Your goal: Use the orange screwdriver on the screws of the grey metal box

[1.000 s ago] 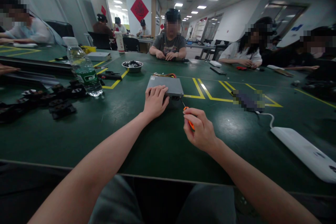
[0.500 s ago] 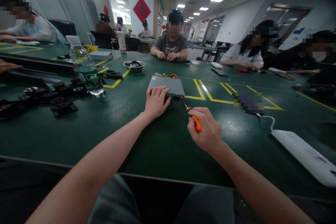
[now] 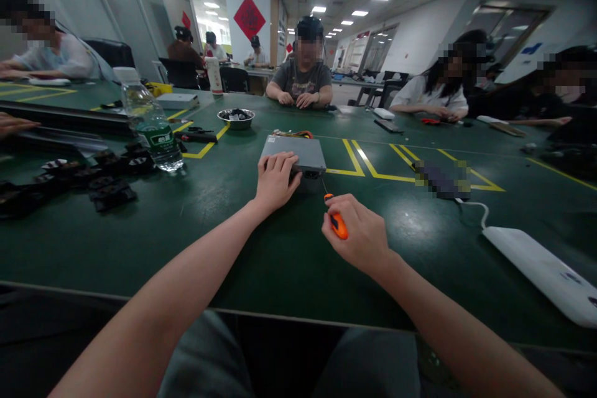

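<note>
Big green table [image 3: 280, 267], and the grey metal box [image 3: 308, 152] sat dead ahead, left hand [image 3: 275, 180] clamped over its near-left corner, right hand [image 3: 357, 230] wrapped round an orange screwdriver [image 3: 340, 226] slanting toward its near-right one.

The left hand [image 3: 277, 179] hides the near-left corner of the grey box [image 3: 305, 149]. Right of the box, a dark device [image 3: 441, 180] is pixelated beyond recognition.

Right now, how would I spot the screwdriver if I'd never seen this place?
On the green table, find the grey metal box under the left hand. Just nearer the wearer, the right hand grips the screwdriver, its shaft pointing at the box. Its bright orange handle sets it apart from the grey box.
</note>
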### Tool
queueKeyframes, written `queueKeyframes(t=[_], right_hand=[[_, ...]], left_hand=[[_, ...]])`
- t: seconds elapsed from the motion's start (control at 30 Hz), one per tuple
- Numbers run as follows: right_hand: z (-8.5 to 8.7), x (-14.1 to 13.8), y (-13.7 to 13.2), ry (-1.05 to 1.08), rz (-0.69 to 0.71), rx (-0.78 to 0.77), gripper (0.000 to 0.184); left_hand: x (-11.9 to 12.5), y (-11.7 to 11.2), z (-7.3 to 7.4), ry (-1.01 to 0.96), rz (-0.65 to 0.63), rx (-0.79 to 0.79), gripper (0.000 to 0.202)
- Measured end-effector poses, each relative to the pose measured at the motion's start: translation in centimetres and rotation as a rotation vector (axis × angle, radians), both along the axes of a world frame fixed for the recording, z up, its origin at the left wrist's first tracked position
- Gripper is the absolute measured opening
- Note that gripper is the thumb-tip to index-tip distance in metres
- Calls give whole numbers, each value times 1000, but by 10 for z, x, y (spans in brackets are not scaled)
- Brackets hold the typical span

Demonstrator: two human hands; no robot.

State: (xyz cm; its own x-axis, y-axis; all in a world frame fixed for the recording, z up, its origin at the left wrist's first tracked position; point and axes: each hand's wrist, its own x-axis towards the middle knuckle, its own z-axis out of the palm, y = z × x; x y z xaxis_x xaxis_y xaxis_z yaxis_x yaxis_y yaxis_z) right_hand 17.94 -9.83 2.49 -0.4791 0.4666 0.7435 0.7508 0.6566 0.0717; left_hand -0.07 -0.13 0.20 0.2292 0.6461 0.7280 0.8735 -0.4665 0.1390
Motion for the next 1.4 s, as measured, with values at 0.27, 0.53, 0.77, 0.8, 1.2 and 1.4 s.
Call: queueKeyframes(t=[0.27, 0.53, 0.77, 0.8, 1.2, 1.4], right_hand=[[2, -1, 1, -54, 58, -86, 5], [-3, 1, 1, 125, -11, -80, 17], [1, -1, 1, -20, 50, -106, 3], [2, 0, 1, -7, 65, -116, 2], [-5, -3, 0, 56, 18, -134, 7], [2, -1, 0, 44, 68, -137, 8]], left_hand=[[0, 0, 0, 0, 8, -4, 30], [0, 0, 1, 0, -1, -10, 30], [0, 0, 1, -1, 2, -3, 30], [0, 0, 1, 0, 4, -2, 30], [0, 0, 0, 12, 9, -2, 31], [-1, 1, -1, 8, 7, 11, 31]])
